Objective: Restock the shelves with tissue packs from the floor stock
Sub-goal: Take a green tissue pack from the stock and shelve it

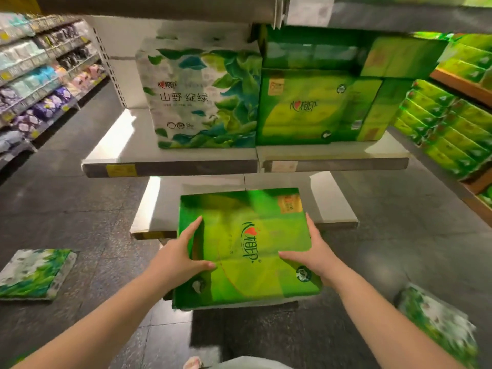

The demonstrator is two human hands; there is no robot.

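Green tissue pack (245,249) sits lower center of the frame, gripped on both sides: left hand (178,255) and right hand (316,255) clamped on its edges, below the shelf (170,166) holding more packs.

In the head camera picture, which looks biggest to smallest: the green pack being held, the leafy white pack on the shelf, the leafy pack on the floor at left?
1 and 2. held green pack and leafy white pack on the shelf: look alike; nearness inflates the held one.
3. leafy floor pack.
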